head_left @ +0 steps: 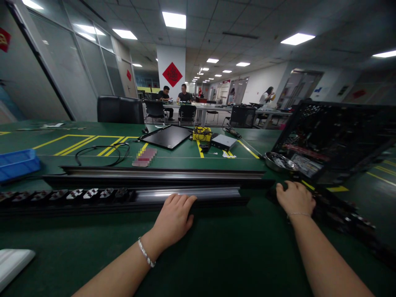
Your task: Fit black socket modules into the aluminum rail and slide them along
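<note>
My left hand (pixel 175 216) grips the near edge of a long black metal channel (pixel 210 194), fingers over its top and thumb on the near side. Its inside is shiny and bare at the right end. A row of black socket modules (pixel 83 194) with metal contacts fills the left part. At the right, my right hand (pixel 296 200) is closed over the end of a second strip of black modules (pixel 340 216), which slants away toward the lower right; its fingertips are partly hidden. Two more dark metal profiles (pixel 163 175) lie just behind the channel.
Behind the profiles are a flat black panel (pixel 170 136), a yellow box with cables (pixel 202 133), a grey box (pixel 224 142) and a metal bowl (pixel 280 161). An opened dark case (pixel 337 136) stands right. A blue bin (pixel 18 164) is left. People sit farther back.
</note>
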Motion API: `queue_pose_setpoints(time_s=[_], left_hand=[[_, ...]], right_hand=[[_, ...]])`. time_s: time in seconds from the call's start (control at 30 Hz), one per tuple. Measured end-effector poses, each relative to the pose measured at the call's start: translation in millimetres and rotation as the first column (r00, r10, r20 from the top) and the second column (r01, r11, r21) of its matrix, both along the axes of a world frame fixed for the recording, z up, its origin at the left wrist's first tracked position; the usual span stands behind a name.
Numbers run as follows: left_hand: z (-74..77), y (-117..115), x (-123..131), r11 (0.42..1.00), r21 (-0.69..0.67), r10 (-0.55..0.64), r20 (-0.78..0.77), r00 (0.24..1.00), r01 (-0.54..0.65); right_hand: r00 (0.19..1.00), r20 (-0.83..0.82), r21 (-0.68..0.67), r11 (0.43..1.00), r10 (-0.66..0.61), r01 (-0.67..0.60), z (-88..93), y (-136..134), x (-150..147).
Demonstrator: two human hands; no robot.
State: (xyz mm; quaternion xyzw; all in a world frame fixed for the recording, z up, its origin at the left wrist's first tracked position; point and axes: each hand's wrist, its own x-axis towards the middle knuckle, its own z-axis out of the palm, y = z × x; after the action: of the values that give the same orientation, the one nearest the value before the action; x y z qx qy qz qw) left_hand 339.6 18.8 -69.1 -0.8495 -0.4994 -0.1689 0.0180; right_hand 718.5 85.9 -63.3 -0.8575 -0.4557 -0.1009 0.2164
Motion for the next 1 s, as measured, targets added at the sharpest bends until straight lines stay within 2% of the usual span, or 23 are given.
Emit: queue_pose_setpoints(time_s=[0.2, 0.4, 0.6, 0.87, 1.0], left_hand=[[0.1, 0, 0, 1.000, -0.005, -0.002, 0.007, 1.000, 0.002], [0.5, 0, -1, 1.000, -0.011, -0.006, 0.027, 1.000, 0.007], [0.1, 1, -1, 1.000, 0.001, -0.005, 0.039, 0.999, 0.005], [1.9, 1, 0, 1.000, 0.000, 0.005, 0.028, 1.000, -0.005], [1.7, -1, 0, 1.000, -0.008, 0.005, 0.034, 0.999, -0.005]], right_hand=[[0.990, 0.058, -0.075, 0.989, 0.131, -0.126, -2.6, 6, -7], [0.992, 0.035, -0.067, 0.991, 0.122, -0.120, -1.9, 6, -12], [0.986, 0.097, -0.079, 0.989, 0.134, -0.126, -4.9, 6, -14], [0.994, 0.097, 0.012, 0.999, 0.040, -0.042, -13.5, 4, 15], [0.991, 0.131, 0.135, 0.990, 0.025, -0.042, -17.3, 3, 17]])
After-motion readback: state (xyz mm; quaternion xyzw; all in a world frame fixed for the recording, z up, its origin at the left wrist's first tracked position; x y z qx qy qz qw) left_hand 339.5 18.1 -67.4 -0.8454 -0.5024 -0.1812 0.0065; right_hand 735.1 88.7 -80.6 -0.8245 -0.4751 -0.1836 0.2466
